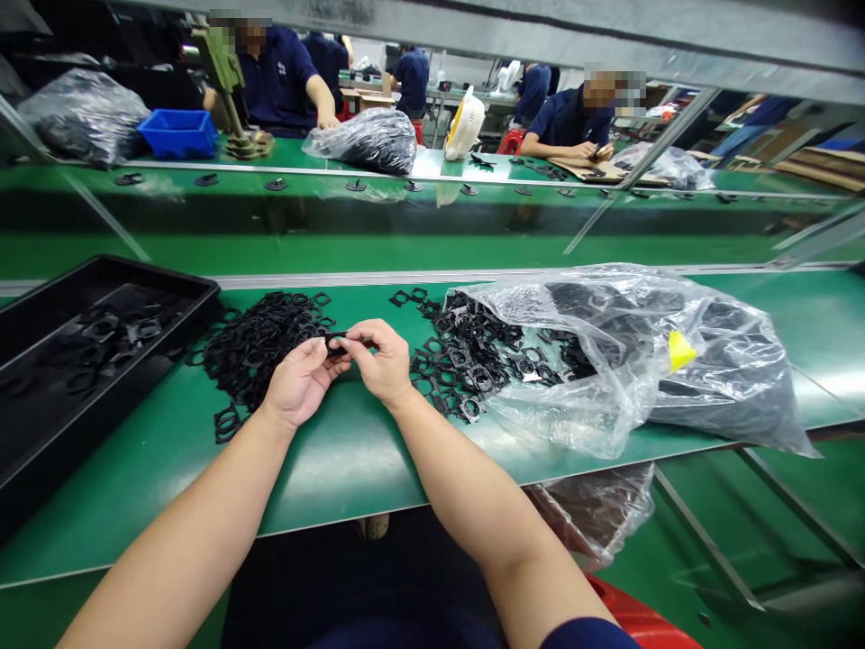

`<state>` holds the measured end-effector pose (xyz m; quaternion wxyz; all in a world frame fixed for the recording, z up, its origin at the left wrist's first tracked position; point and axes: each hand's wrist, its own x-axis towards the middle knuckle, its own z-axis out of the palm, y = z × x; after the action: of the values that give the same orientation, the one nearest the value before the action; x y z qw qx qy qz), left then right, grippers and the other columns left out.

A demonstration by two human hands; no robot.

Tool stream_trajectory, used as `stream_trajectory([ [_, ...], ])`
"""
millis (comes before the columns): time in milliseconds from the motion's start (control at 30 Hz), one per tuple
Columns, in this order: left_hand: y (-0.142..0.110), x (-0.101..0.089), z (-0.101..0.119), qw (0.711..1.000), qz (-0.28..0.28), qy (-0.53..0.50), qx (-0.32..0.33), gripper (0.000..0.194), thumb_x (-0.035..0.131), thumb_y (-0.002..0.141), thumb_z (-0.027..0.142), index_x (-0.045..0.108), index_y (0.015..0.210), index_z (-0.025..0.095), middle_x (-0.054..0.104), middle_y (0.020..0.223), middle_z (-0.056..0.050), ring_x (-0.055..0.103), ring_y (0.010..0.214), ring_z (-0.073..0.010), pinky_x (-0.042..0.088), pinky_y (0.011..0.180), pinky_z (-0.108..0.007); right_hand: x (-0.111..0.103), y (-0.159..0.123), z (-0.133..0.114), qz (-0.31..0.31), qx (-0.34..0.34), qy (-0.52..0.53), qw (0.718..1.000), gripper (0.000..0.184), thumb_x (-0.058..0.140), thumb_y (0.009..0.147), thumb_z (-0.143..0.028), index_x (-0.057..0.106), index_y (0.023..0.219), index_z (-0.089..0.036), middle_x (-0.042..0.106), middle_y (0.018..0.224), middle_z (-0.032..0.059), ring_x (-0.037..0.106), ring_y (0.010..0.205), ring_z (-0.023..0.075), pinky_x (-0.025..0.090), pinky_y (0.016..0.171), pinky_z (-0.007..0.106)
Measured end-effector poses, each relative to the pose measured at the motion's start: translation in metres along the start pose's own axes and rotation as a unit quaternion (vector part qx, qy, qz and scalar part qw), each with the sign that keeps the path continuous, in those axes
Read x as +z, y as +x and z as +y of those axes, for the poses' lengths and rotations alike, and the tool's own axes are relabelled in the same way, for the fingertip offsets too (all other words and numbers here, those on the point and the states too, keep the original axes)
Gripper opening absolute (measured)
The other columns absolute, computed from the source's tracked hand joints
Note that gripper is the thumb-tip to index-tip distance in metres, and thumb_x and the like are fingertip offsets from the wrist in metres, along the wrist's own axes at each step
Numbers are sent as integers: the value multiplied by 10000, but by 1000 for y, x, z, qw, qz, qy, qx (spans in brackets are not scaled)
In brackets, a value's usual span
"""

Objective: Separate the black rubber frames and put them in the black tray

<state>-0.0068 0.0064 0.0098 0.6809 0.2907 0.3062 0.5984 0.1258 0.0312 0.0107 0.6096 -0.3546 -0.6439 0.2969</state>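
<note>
Between my two hands, just above the green table, is a small black plastic part (336, 342) with an opening in it. My left hand (301, 377) pinches its left side between thumb and fingers, palm turned up. From the other side my right hand (379, 361) grips it with thumb and forefinger; the fingers cover most of it. Left of my hands lies a heap of black ring-shaped plastic parts (253, 347). To their right, more square-edged black parts with round holes (466, 361) spill from the mouth of a clear plastic bag (716, 333).
A black tray (203, 287) with some black parts stands at the left. Behind the table runs a green conveyor belt (405, 221) with black parts spaced along it. Beyond it are a blue bin (177, 133), a green hand press (230, 81), a white fan (465, 124) and several co-workers.
</note>
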Motion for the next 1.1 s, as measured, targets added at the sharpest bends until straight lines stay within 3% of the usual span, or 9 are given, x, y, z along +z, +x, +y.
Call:
stream_trajectory([
  [133,-1,0,0,999,-2,33,10,195,777,659,285,659,739,152,660,825,-11,641,785,-142,531,723,-273,2,0,0,-2,89,81,993,164,663,760,-342,617,790,-188,628,794,20,592,658,117,515,611,259],
  [267,-2,1,1,998,2,60,-13,229,781,647,309,671,756,141,672,817,-33,652,770,-162,518,685,-266,2,3,4,-15,192,192,962,294,693,711,-389,623,906,-180,612,726,-9,545,553,87,493,542,241],
  [367,-1,2,2,997,19,68,-41,270,787,629,335,678,768,131,679,789,-51,644,713,-152,507,648,-254,-1,6,5,-48,207,201,956,284,665,736,-407,653,904,-179,619,734,-2,545,554,87,504,573,258],
  [467,-1,2,3,995,47,70,-49,284,767,650,372,681,774,131,669,758,-40,608,628,-118,485,585,-235,-3,7,4,-74,164,169,969,264,647,757,-404,672,917,-195,628,842,16,592,633,100,520,633,269],
  [600,0,3,1,995,60,79,6,332,723,690,455,697,814,148,655,746,-18,557,603,-83,450,552,-206,-2,6,6,-78,171,139,972,261,674,732,-416,642,848,-184,622,771,8,594,639,107,517,632,261],
  [733,2,2,-4,975,86,172,116,329,817,594,291,718,887,178,685,841,-8,574,705,-83,451,636,-191,0,5,9,-93,227,169,954,308,655,741,-453,560,840,-177,591,621,-25,567,538,102,502,558,253],
  [867,3,0,-8,947,117,253,163,286,760,663,337,727,895,173,703,864,-30,597,746,-127,470,706,-249,-1,3,10,-66,109,45,991,270,641,768,-374,608,954,-180,655,834,35,608,714,121,510,624,242],
  [967,2,-3,-9,932,110,301,169,293,718,705,361,721,925,168,695,821,-30,594,713,-139,470,687,-259,-2,2,8,-44,7,-28,999,229,638,785,-312,647,988,-205,659,982,59,614,836,139,518,682,249],
  [1100,3,-6,-11,923,89,330,178,323,687,733,366,706,993,176,689,834,-28,596,721,-147,469,695,-260,-4,4,6,-46,-15,-52,997,131,619,811,-291,681,901,-218,684,918,44,626,824,146,516,703,267],
])
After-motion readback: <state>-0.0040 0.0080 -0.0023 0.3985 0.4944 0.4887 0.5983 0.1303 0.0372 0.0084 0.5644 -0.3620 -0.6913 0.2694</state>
